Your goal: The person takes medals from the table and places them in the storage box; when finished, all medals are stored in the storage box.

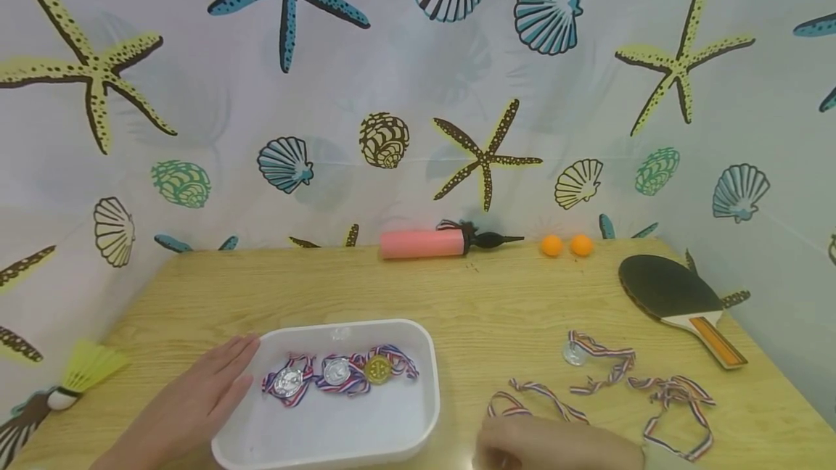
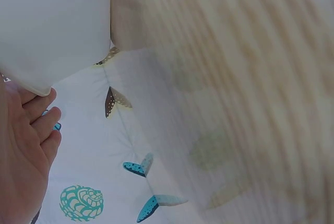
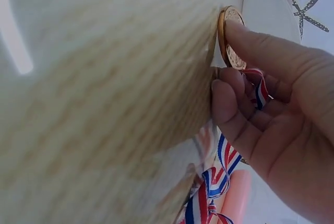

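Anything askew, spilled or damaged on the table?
No spills or damage visible. Only oddity: right of the white tray, ribbons sprawl loosely across the table, while those inside are bunched close to their medals.

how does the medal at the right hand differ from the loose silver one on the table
The medal at the right hand is coppery gold; the loose medal is silver-coloured. The right hand's thumb presses the coppery medal; the loose medal lies on the table, untouched. Both are round, with striped ribbon beside them.
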### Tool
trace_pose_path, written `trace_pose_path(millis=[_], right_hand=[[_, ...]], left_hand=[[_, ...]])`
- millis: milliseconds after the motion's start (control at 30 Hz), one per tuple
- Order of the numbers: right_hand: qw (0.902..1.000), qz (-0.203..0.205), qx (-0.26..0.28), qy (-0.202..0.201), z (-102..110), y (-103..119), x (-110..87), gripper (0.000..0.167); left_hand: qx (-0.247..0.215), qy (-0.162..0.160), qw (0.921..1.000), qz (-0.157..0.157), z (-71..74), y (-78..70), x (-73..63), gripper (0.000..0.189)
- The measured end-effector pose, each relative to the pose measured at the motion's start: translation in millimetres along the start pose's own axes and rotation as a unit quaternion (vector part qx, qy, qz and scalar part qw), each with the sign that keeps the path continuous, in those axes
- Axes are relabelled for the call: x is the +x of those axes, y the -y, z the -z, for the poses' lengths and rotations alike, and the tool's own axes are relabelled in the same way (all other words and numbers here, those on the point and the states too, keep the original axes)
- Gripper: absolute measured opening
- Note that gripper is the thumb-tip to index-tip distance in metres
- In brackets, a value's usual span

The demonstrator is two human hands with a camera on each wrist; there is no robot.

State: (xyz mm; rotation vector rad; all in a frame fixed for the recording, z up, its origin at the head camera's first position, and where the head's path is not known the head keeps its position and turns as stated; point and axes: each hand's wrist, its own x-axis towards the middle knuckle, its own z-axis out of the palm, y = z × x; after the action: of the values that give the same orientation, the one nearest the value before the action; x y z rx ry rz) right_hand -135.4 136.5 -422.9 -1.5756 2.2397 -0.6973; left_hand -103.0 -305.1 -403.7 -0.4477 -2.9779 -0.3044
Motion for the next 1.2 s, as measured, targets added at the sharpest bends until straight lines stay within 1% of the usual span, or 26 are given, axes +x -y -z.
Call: trace_pose_path(millis=[33, 67, 133, 267, 433, 467, 567, 667, 700, 767, 833, 933, 1000, 1033, 1100, 1200], right_hand=[[0.9999, -0.007, 0.011, -0.001, 0, 1, -0.4, 0.011], [0.9988, -0.021, 0.044, 0.003, 1, 2, -1.4, 0.01], [0.9958, -0.045, 0.08, 0.009, 4, 5, -3.4, 0.008], [0.9883, -0.085, 0.125, 0.016, 11, 9, -7.5, 0.004], [0.9912, -0.105, 0.08, 0.016, 16, 10, -10.0, 0.009], [0.9924, -0.102, 0.067, 0.013, 17, 9, -10.2, 0.01], [0.9973, -0.067, 0.029, -0.011, 20, 6, -9.9, 0.013], [0.9978, -0.028, 0.04, -0.044, 27, 1, -10.8, 0.018], [0.9969, -0.02, 0.053, -0.055, 30, 0, -11.7, 0.019], [0.9932, -0.02, 0.088, -0.073, 36, -2, -14.1, 0.017], [0.9876, -0.029, 0.123, -0.093, 44, -3, -16.5, 0.012], [0.9786, -0.053, 0.153, -0.127, 55, -3, -19.0, 0.006], [0.9699, -0.074, 0.176, -0.151, 63, -2, -19.7, 0.005], [0.964, -0.093, 0.19, -0.162, 67, -2, -19.8, 0.004], [0.9486, -0.129, 0.223, -0.184, 75, -1, -20.5, 0.006], [0.9156, -0.186, 0.287, -0.211, 85, -2, -21.8, 0.014]], left_hand=[[-0.001, 0.003, 1.0, 0.003, 0.0, -0.1, 0.2, 0.052], [-0.003, 0.006, 1.0, 0.006, 0.0, -0.1, 0.4, 0.053], [-0.004, 0.011, 0.9999, 0.01, 0.2, -0.1, 0.7, 0.053], [-0.006, 0.017, 0.9997, 0.014, 0.5, -0.3, 1.7, 0.054], [-0.011, 0.028, 0.9993, 0.024, 0.6, -0.8, 2.3, 0.056], [-0.012, 0.03, 0.9991, 0.026, 1.0, -1.0, 2.6, 0.057], [-0.012, 0.033, 0.999, 0.026, 1.5, -1.2, 3.4, 0.057], [-0.01, 0.032, 0.9991, 0.025, 1.4, -1.0, 3.5, 0.056], [-0.009, 0.029, 0.9993, 0.023, 1.3, -0.8, 3.3, 0.055], [-0.008, 0.024, 0.9994, 0.022, 0.7, -0.6, 2.8, 0.055], [-0.006, 0.02, 0.9996, 0.02, 0.3, -0.4, 2.4, 0.054], [-0.003, 0.02, 0.9996, 0.019, 0.3, -0.1, 2.5, 0.054], [0.0, 0.024, 0.9995, 0.02, 0.5, 0.0, 3.0, 0.054], [0.0, 0.026, 0.9995, 0.02, 0.5, 0.0, 3.3, 0.055], [-0.001, 0.031, 0.9993, 0.023, 0.6, -0.3, 3.5, 0.055], [-0.002, 0.026, 0.9995, 0.02, -0.1, -0.7, 3.1, 0.055]])
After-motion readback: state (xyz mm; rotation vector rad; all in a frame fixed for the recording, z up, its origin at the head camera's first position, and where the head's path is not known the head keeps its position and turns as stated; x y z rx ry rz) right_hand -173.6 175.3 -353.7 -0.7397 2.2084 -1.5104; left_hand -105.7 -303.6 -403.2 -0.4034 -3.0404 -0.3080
